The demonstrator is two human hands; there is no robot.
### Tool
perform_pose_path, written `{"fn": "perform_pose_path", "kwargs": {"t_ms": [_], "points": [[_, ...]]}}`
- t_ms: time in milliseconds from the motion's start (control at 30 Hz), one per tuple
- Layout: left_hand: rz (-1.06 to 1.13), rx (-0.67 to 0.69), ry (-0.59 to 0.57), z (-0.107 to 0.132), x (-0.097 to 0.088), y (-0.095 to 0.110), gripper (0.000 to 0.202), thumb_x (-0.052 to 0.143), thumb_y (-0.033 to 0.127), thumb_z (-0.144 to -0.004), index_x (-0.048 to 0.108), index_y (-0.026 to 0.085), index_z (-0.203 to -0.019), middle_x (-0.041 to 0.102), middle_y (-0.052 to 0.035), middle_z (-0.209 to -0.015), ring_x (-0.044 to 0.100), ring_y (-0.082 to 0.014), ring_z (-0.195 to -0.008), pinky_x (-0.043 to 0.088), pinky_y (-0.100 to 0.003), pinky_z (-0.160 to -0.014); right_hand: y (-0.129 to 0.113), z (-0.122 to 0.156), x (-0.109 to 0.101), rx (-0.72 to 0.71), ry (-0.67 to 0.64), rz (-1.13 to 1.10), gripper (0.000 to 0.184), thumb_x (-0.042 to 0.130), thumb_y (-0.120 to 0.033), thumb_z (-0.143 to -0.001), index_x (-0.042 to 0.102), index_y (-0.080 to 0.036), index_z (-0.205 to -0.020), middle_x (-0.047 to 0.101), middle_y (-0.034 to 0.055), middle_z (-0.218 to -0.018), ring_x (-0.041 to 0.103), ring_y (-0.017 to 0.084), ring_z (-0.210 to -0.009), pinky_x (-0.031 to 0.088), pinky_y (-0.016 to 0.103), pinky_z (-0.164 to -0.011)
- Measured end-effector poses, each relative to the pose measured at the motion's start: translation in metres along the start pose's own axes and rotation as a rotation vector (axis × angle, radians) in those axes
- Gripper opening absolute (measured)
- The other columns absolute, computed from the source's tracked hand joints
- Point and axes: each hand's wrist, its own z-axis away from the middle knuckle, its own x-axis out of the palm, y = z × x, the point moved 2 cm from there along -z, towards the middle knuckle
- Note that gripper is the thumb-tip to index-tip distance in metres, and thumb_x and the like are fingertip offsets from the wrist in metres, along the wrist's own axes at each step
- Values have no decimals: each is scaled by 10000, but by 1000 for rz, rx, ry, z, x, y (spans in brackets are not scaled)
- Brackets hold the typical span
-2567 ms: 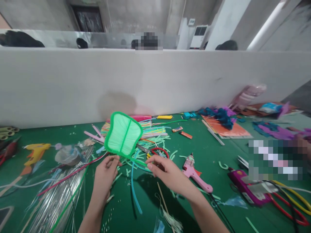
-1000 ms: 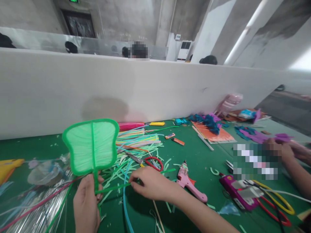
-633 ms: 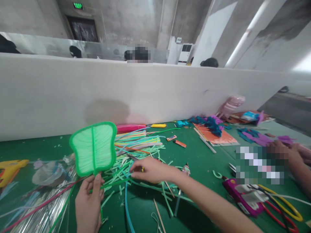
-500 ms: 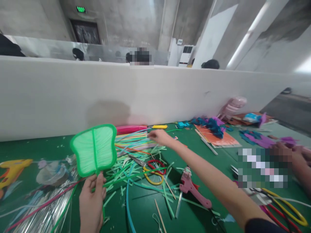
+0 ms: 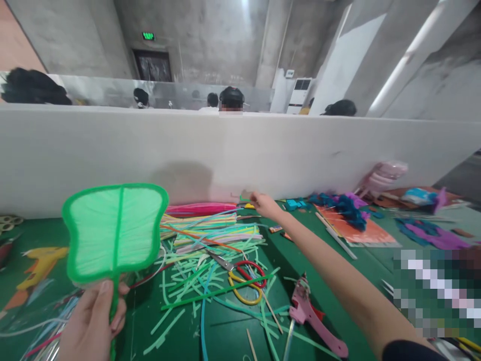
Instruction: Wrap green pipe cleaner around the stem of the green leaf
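My left hand (image 5: 92,323) grips the stem of a green leaf-shaped fan (image 5: 114,228) and holds it upright at the lower left. My right hand (image 5: 265,204) is stretched far forward to the white partition wall (image 5: 240,150), fingers pinched around a small green piece I cannot make out. It hovers over the far end of a heap of coloured strips (image 5: 203,235). Below my right forearm lie scissors with red and yellow handles (image 5: 244,278).
A pink glue gun (image 5: 311,321) lies by my right arm, a yellow one (image 5: 39,263) at the left. Orange paper (image 5: 355,228) with blue and purple fluff sits at the right. Green offcuts litter the green table (image 5: 225,331). Other people's heads show beyond the wall.
My right hand left the strips near the scissors and reached forward to the wall. My left hand brought the fan closer and leftward in view.
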Motion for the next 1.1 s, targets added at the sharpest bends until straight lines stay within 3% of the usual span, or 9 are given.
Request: {"fn": "perform_pose_path", "kwargs": {"t_ms": [200,300,367,433,567,733,833,967,1100], "points": [[168,-117,-120,12,21,6,428,878,427,-608,566,177,-764,508,61,-664,340,-30,-457,273,-107,-343,-78,59,-26,-149,104,-433,260,454,-386,-1015,566,-159,-1078,752,76,-914,708,152,-749,563,296,-712],[241,-162,-192,32,40,5,454,886,416,-618,536,188,-796,501,67,-656,311,-25,-455,246,-99,-344,-122,113,-8,-188,36,-651,294,475,-476,-987,553,-193,-997,772,68,-884,729,149,-696,536,255,-602],[260,-200,-264,51,53,4,424,844,442,-687,542,194,-852,555,44,-721,333,-27,-477,272,-100,-368,-143,145,11,-140,-107,-1060,266,582,-467,-938,551,-203,-951,781,68,-873,736,161,-699,540,272,-631],[287,-229,-315,69,65,2,421,826,444,-717,563,199,-935,606,20,-786,353,-28,-498,298,-101,-394,-157,168,27,-98,-137,-1265,247,629,-443,-918,554,-208,-920,786,52,-850,732,151,-729,533,265,-679],[328,-341,-404,92,77,-3,517,866,407,-672,595,206,-1065,596,35,-751,343,-22,-475,275,-104,-384,-167,192,49,-18,-65,-1362,221,646,-413,-920,561,-209,-913,790,37,-856,689,122,-725,500,233,-678],[300,-384,-471,94,75,-2,462,852,412,-691,623,180,-1017,498,73,-625,276,-17,-447,186,-100,-350,-169,201,58,27,2,-1365,248,657,-431,-910,532,-217,-924,787,26,-867,616,104,-611,497,241,-634],[280,-382,-488,93,73,-2,537,852,386,-697,634,179,-1142,578,48,-702,260,0,-435,188,-101,-350,-169,201,62,23,-4,-1386,226,642,-417,-925,526,-223,-925,776,15,-852,611,102,-609,498,236,-627],[287,-389,-469,89,71,-3,590,867,339,-675,635,179,-1193,701,-39,-926,469,-32,-512,311,-112,-384,-168,199,70,-3,-6,-1442,222,658,-416,-912,545,-225,-908,742,2,-821,627,106,-661,502,221,-634],[325,-425,-450,86,69,-5,592,902,289,-599,633,168,-1112,722,-49,-914,657,-142,-743,492,-167,-562,-166,199,74,9,-10,-1457,253,694,-444,-872,576,-222,-899,697,-7,-824,603,105,-624,521,247,-632]]}}
